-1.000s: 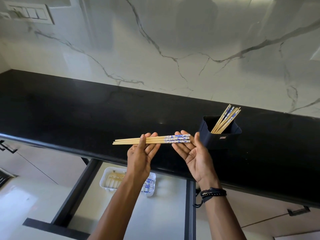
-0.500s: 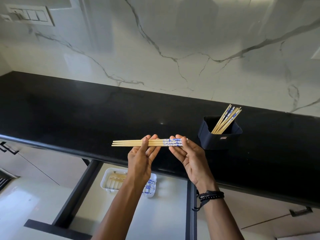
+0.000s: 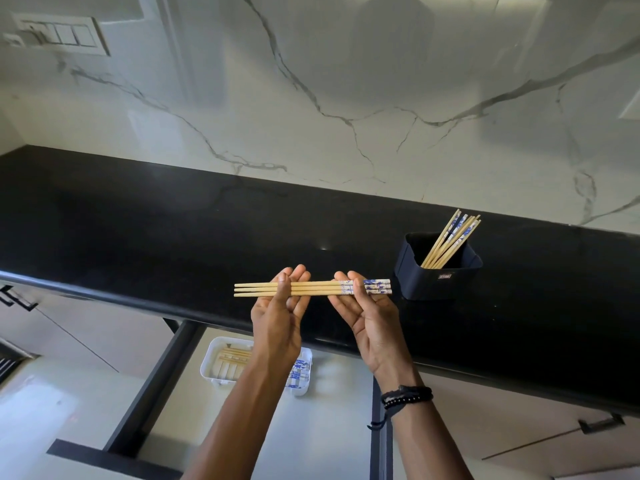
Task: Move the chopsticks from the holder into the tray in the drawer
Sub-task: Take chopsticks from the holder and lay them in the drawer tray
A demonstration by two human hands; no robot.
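While your left hand [image 3: 277,317] and right hand [image 3: 372,320] pinch the chopsticks [image 3: 313,288] level, your left forearm [image 3: 249,393] hides part of the tray [image 3: 212,358].

Palm-up left hand [image 3: 277,318] and right hand [image 3: 373,320]

I see the black countertop [image 3: 156,230] bearing the dark holder [image 3: 436,285] (chopsticks [image 3: 450,240] lean inside it) toward its right end. Below its front edge, the open drawer [image 3: 332,431] carries the white tray [image 3: 207,363].
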